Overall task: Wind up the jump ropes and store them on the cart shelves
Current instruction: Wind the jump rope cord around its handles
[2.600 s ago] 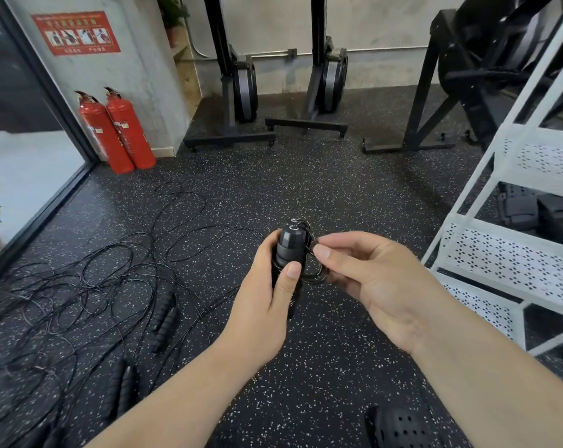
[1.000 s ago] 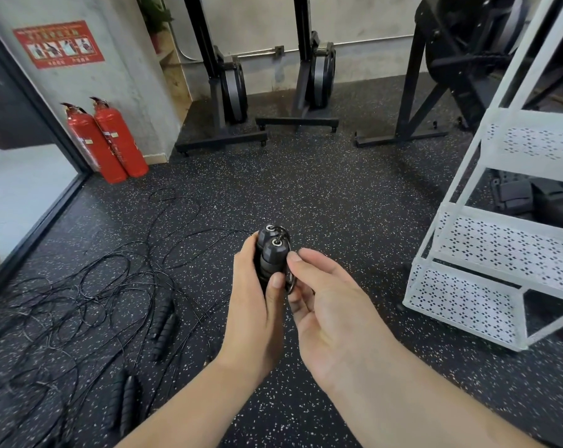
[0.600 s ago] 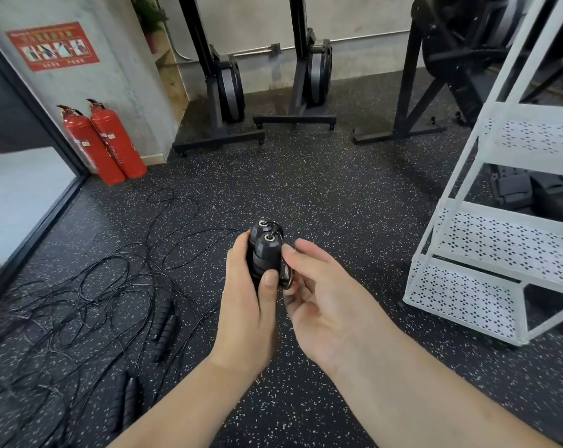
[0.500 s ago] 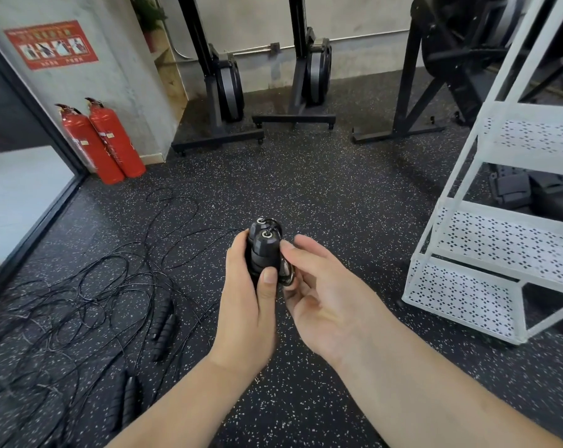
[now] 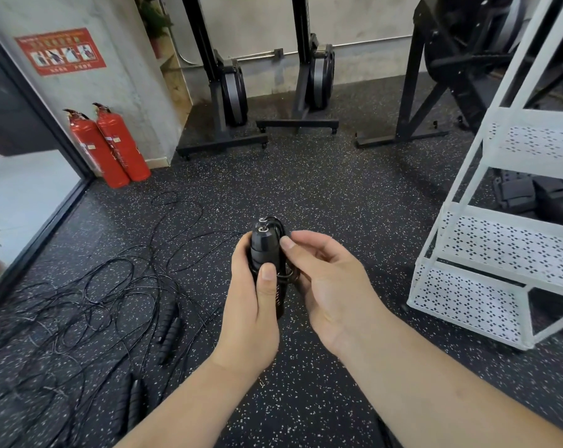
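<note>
A black jump rope (image 5: 267, 253) is held at chest height in the middle of the view, above a speckled black rubber floor (image 5: 322, 195). Its two handles (image 5: 263, 245) stand upright, side by side, with the thin cord (image 5: 285, 276) looped in coils about their middle.

The left hand (image 5: 251, 318) is curled round the handles from below, thumb pressed flat on their front. The right hand (image 5: 332, 286) comes in from the right, fingers bent, one fingertip on the upper handle and the others closed on the coils.

The bundle looks light. The handles seem rigid and ribbed, so a good place to grip; the cord looks thin, smooth and springy, and would probably spring loose if let go. The safest hold is likely round handles and coils together.

To the right, near the hands, stands a white cart (image 5: 430, 240) with perforated shelves; its lowest shelf (image 5: 467, 302) shows nothing on it. To the left, more loose jump ropes (image 5: 96, 302) lie tangled on the floor. Beyond them, two red fire extinguishers (image 5: 112, 147) stand by the wall.
</note>
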